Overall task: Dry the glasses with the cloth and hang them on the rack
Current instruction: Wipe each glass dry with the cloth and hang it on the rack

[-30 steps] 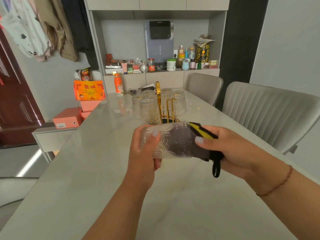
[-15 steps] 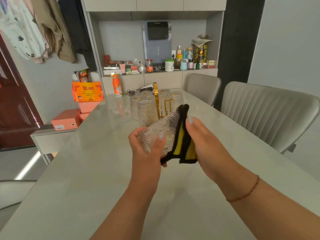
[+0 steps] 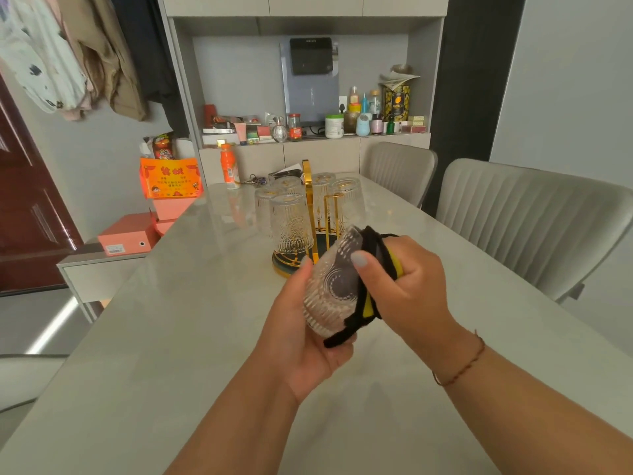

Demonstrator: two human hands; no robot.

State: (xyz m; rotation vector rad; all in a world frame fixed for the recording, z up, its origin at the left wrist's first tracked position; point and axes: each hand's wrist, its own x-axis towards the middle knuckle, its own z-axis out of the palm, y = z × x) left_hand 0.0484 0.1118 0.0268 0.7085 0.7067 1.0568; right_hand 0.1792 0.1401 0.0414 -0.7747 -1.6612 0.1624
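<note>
Drying, head view | your left hand point(image 3: 308, 337) cups the glass point(image 3: 329, 289) from below, fingers curled round it, tilted so your right hand point(image 3: 404, 286) can pinch the cloth point(image 3: 371, 269) over its rim | rack point(image 3: 310, 214) just beyond, glasses hung.

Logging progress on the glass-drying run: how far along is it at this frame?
Done: about five glasses already hang upside down on the gold rack. In hand: the left hand holds one more glass while the right hand works the black-and-yellow cloth inside it. Left: finish drying it and hang it. No other loose glasses show on the table.
</note>
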